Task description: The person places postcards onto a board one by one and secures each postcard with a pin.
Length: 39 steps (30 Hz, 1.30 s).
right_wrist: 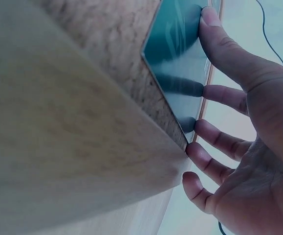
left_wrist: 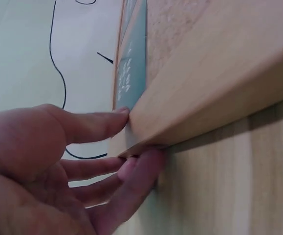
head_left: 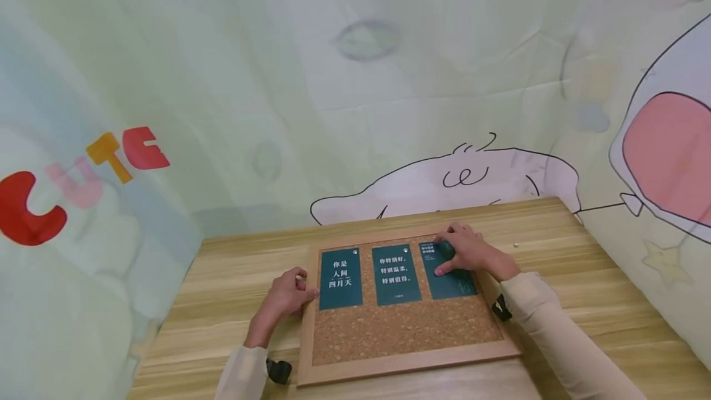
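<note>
A wood-framed corkboard [head_left: 405, 329] lies on the table and bears three dark green cards with white writing. My left hand [head_left: 287, 294] grips the board's left edge, its thumb on top of the frame and its fingers at the side and underneath in the left wrist view. The left card [head_left: 340, 295] and the middle card [head_left: 397, 292] each have a small pale pin at the upper right corner. With fingers spread, my right hand [head_left: 469, 249] touches the right card [head_left: 452, 286] and covers its upper right part. Thumb and fingertips [right_wrist: 212, 17] meet the card's glossy surface in the right wrist view.
A small shiny pin-like piece [head_left: 516, 245] lies on the wooden table [head_left: 239, 276] right of the board. Behind the table hangs a printed cloth [head_left: 278, 110] with cartoon drawings. Dark straps [head_left: 279, 371] show at both wrists.
</note>
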Motion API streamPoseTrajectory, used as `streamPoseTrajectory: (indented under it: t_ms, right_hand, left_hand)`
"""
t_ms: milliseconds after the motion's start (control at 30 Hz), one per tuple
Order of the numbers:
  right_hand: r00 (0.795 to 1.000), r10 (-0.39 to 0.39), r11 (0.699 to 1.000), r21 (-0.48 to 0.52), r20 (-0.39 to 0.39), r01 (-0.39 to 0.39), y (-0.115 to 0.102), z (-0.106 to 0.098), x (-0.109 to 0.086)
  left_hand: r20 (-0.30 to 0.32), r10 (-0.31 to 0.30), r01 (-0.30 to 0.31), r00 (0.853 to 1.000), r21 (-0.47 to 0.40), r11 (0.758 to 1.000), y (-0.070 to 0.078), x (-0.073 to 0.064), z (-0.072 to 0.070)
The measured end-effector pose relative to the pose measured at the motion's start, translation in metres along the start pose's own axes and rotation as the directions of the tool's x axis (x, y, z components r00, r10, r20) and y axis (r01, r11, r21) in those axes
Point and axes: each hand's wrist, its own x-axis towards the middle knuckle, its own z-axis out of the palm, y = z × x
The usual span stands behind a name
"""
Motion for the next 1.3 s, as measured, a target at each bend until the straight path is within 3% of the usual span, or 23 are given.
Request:
streamPoseTrajectory:
  t_ms: [167,267,367,467,567,733,867,1100,1300]
  right_hand:
    - [1.000,0.011,1.000,-0.007,0.003,-0.011,-0.001,-0.002,-0.001]
    - [1.000,0.020,1.000,-0.004,0.005,-0.020,-0.003,-0.006,-0.002]
    - [1.000,0.028,0.999,-0.015,0.008,-0.028,-0.003,-0.007,-0.001]
    - [0.999,0.037,0.999,-0.032,0.009,-0.036,-0.003,-0.007,-0.001]
    - [0.999,0.040,0.998,-0.040,0.008,-0.040,-0.004,-0.006,0.000]
    - [0.999,0.049,0.998,-0.037,0.023,-0.048,-0.007,-0.003,0.004]
    - [0.998,0.048,0.998,-0.031,0.030,-0.047,-0.010,-0.001,0.008]
    - [0.998,0.057,0.998,-0.041,0.035,-0.056,-0.010,0.002,0.006]
    - [0.998,0.063,0.998,-0.023,0.028,-0.062,-0.008,-0.002,0.001]
  left_hand:
    - [0.009,-0.019,0.018,1.000,0.091,0.996,0.009,0.005,-0.006]
    - [-0.050,0.026,-0.016,0.998,0.190,0.982,0.022,0.010,-0.007]
    - [-0.092,0.113,-0.087,0.989,0.250,0.964,0.042,0.018,-0.003]
    - [-0.093,0.217,-0.185,0.972,0.276,0.943,0.065,0.029,0.007]
    - [-0.070,0.323,-0.285,0.944,0.319,0.904,0.087,0.041,0.020]
    - [0.007,0.418,-0.387,0.908,0.394,0.834,0.111,0.059,0.046]
    - [0.088,0.428,-0.424,0.899,0.414,0.805,0.124,0.072,0.065]
    - [0.187,0.409,-0.449,0.893,0.430,0.783,0.143,0.087,0.093]
    - [0.215,0.366,-0.424,0.906,0.421,0.802,0.152,0.098,0.116]
